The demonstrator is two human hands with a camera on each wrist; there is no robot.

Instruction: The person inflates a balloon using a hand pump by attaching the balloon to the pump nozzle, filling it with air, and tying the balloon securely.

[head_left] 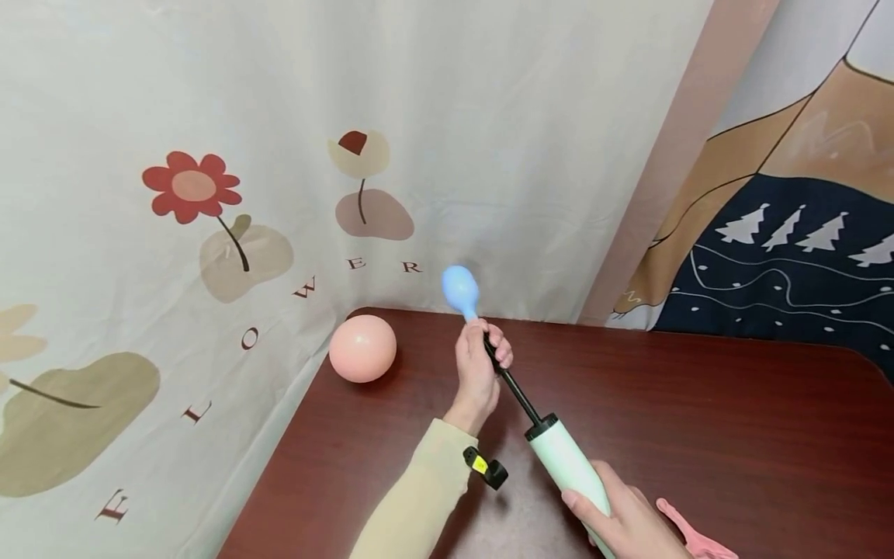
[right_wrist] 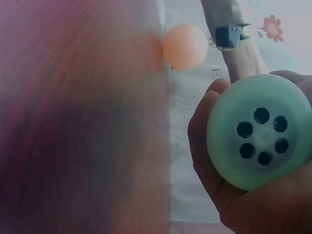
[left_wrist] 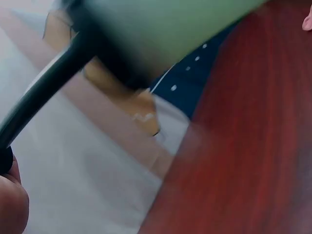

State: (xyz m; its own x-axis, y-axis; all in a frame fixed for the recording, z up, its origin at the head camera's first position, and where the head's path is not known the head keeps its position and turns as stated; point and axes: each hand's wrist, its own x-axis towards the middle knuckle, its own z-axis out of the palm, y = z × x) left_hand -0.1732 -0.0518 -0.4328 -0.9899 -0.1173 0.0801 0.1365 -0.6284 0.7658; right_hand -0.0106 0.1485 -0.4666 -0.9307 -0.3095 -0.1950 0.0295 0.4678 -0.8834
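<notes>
My left hand grips the black handle end of a balloon pump, where a small, partly inflated blue balloon sticks out above the fist. The balloon's neck is hidden in the fingers. Around the pump's mint-green barrel my right hand is wrapped, lower and to the right. Between the two hands a length of black rod shows, drawn out of the barrel. The right wrist view shows the barrel's round end with a ring of dark holes. In the left wrist view the barrel is blurred.
An inflated pink balloon sits at the back left corner of the dark red wooden table. A limp pink balloon lies near my right hand. Behind the table hangs a printed curtain. A small black device is strapped at my left wrist.
</notes>
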